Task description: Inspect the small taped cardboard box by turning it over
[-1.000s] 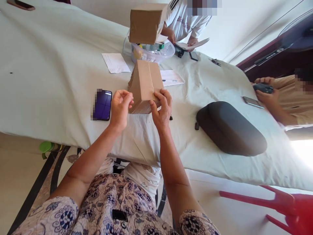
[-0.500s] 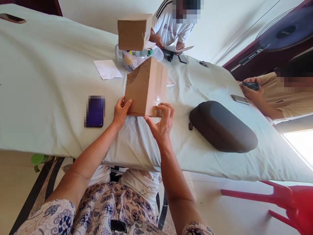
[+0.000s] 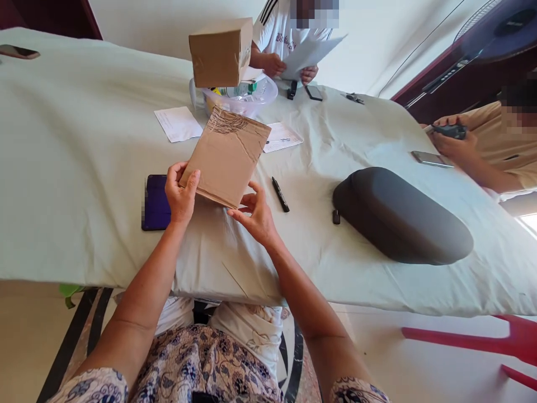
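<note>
A cardboard box [image 3: 224,162], its underside hidden, is held tilted over the cloth-covered table [image 3: 84,179]; the left hand [image 3: 180,191] grips its near-left edge, some fingers concealed behind, while the right hand [image 3: 255,215] meets the near-right corner, its firmness of hold indeterminable. One marker [image 3: 280,194] lies rightward; one phone [image 3: 156,204] is partly covered by the left hand; two paper sheets [image 3: 178,124] lie beyond, one partly blocked by the box.

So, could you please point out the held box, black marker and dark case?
Held box [image 3: 229,159]: head view, broad face.
Black marker [image 3: 280,195]: head view, barrel.
Dark case [image 3: 405,215]: head view, top surface.
</note>
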A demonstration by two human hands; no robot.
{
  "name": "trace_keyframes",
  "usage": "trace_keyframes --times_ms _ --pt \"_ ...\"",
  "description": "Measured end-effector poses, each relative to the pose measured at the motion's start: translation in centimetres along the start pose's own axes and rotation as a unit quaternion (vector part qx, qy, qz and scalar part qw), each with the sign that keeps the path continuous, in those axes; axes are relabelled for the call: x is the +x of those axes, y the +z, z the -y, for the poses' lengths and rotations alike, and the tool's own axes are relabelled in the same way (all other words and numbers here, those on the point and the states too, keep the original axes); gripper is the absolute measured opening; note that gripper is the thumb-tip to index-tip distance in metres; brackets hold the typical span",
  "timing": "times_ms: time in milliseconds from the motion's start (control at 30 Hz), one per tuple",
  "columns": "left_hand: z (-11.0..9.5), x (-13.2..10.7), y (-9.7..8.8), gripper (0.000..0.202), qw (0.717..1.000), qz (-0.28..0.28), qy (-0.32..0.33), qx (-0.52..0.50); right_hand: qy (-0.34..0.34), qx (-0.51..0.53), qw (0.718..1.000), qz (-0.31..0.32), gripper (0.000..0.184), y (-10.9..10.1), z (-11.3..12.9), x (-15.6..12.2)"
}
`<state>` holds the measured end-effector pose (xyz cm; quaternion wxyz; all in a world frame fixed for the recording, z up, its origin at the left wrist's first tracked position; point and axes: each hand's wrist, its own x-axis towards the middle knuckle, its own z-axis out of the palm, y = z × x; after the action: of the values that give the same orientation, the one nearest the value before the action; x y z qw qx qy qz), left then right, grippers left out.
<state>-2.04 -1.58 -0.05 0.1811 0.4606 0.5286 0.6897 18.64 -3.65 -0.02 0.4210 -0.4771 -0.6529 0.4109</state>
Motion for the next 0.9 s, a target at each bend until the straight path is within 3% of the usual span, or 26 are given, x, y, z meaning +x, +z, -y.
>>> trace_keyframes --times_ms 167,533,700,900 --pt "0.3 -0.1 0.1 0.056 1.0 -0.019 0.003 -0.01 0.006 0.031 0.999 0.016 0.084 -0.2 -0.6 0.2" --pt "-0.7 -0.4 -0.1 0.047 0.995 0.04 0.051 -0.082 0.027 0.121 0.99 0.066 0.083 -1.7 -1.0 0.5" --pt "-1.3 -0.5 -0.2 0.039 0.986 0.067 0.105 -0.107 0.028 0.122 0.99 0.069 0.076 -1.1 -1.5 0.4" --pt "-1.3 -0.7 -0.4 0.037 0.986 0.057 0.149 -0.054 0.041 0.142 0.986 0.076 0.061 0.2 -2.6 0.4"
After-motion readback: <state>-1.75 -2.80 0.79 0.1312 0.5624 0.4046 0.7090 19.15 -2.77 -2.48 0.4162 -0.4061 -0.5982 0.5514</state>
